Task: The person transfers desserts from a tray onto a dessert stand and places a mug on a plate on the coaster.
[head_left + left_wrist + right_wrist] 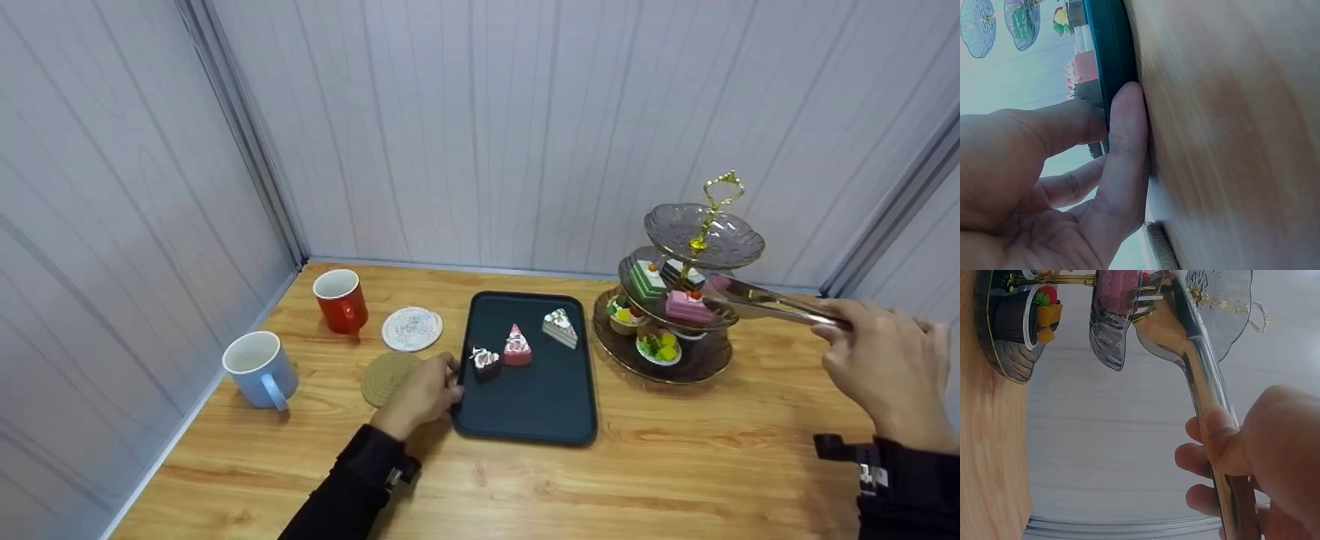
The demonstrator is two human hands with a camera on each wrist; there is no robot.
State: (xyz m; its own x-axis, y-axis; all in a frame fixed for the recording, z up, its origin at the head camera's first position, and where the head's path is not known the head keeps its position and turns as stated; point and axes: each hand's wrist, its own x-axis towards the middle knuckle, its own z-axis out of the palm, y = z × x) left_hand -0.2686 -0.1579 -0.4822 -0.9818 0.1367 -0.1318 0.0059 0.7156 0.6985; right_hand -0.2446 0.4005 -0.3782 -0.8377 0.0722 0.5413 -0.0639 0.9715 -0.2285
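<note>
My left hand pinches the left rim of a dark rectangular tray, its fingers against the edge near the wood. On the tray lie a chocolate cake slice, a red one and a pale layered one. My right hand grips metal tongs by the handle. Their toothed ends reach over the middle tier of a three-tier stand, beside a pink square cake. A green cake and a dark one share that tier.
Cupcakes fill part of the stand's bottom tier. Left of the tray are a white coaster, a tan woven coaster, a red mug and a light blue mug. Panelled walls enclose the wooden table.
</note>
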